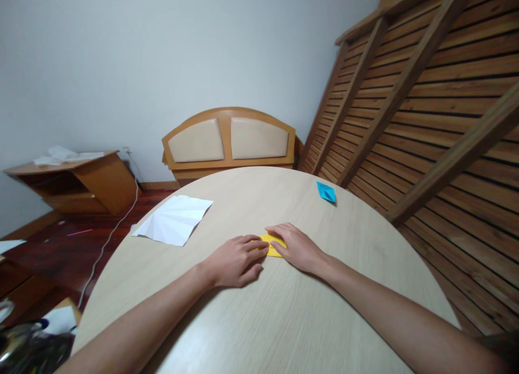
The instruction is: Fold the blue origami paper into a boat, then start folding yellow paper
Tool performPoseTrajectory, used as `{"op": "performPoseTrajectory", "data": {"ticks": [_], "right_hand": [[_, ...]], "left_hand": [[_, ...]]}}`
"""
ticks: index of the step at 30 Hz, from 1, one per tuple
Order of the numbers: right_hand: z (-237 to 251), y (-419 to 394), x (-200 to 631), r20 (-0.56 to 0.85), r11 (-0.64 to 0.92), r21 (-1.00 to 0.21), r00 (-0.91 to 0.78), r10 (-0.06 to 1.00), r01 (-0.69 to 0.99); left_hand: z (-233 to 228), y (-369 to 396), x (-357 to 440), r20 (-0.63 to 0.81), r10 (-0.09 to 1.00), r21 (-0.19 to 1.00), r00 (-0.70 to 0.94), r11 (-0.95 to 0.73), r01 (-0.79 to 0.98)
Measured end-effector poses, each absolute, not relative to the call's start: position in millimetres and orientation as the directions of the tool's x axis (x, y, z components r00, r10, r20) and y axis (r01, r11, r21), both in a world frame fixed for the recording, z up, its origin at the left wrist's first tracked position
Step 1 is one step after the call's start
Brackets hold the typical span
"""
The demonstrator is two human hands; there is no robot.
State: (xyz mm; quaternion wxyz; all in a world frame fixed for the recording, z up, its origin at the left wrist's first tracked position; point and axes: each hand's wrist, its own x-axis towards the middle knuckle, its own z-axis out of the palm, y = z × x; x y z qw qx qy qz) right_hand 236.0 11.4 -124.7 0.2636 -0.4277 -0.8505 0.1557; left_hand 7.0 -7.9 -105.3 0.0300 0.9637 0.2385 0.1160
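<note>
A small folded piece of yellow paper [277, 252] lies on the round table [243, 331], partly covered by both hands. My left hand [237, 260] rests palm down with its fingers stretched out, their tips on the paper's left side and the thumb apart from it. From the right, my right hand [298, 247] curves around the paper, the thumb on top and the fingers over its far edge. What the fingertips do beneath the paper is hidden.
A creased white sheet [174, 220] lies left on the table. A folded blue paper piece [326, 192] sits near the far right rim. Beyond stand a padded headboard [231, 139], a slatted wooden frame [405, 104] and a low cabinet [97, 187]; a cable [107, 241] crosses the floor.
</note>
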Motion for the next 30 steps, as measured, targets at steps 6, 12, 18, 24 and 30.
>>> {"op": "performPoseTrajectory", "data": {"ticks": [6,12,18,24,30], "right_hand": [[-125.7,10.9,234.0,0.286,0.538,-0.593,-0.468,0.836,0.6],[-121.9,9.2,236.9,0.293,0.561,-0.461,-0.479,0.827,0.687],[-118.6,7.1,236.9,0.282,0.569,-0.428,-0.494,0.822,0.702],[-116.3,7.9,238.8,0.263,0.543,-0.447,-0.475,0.84,0.711],[-115.1,8.9,237.4,0.225,0.481,-0.482,-0.427,0.876,0.732]], "left_hand": [[-106.3,-8.4,7.7,0.193,0.453,0.108,0.87,-0.891,0.44],[-104.8,-8.7,8.1,0.211,0.444,0.124,0.871,-0.896,0.427],[-104.7,-5.8,7.5,0.234,0.43,0.102,0.872,-0.903,0.417],[-115.2,3.7,5.1,0.307,0.467,0.037,0.829,-0.877,0.48],[-116.7,5.3,6.8,0.303,0.495,0.08,0.814,-0.865,0.495]]}}
